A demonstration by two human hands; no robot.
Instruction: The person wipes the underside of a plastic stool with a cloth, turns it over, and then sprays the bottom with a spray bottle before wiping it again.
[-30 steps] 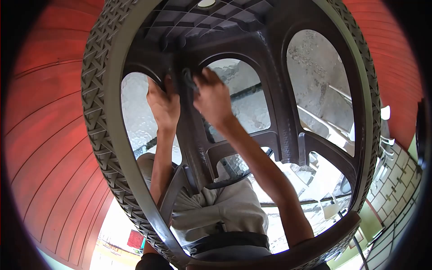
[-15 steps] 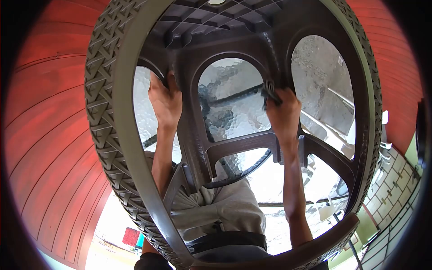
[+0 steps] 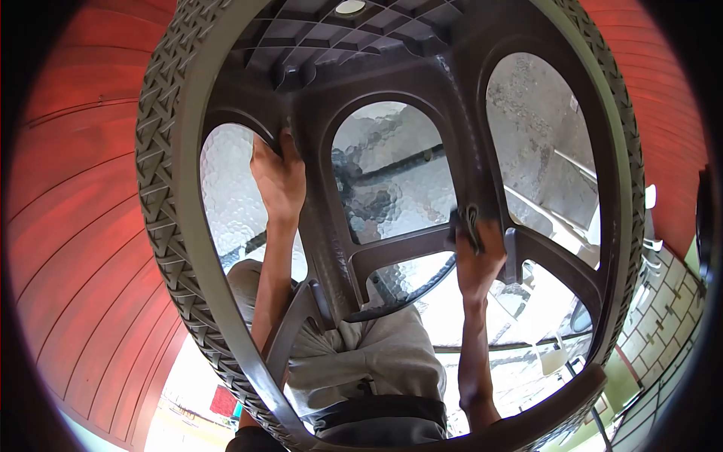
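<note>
No writing, label, brand or number can be read: the chair [image 3: 482, 135], the cloth [image 3: 471, 222] and the red boards [image 3: 83, 226] show none that is legible, and a small red patch [image 3: 226, 399] low down is too blurred to tell.

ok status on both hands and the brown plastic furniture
left hand grip shut on one leg. right hand grip shut on dark cloth, pressed to another leg. brown plastic furniture underside faces camera. nothing between hands and legs.
</note>
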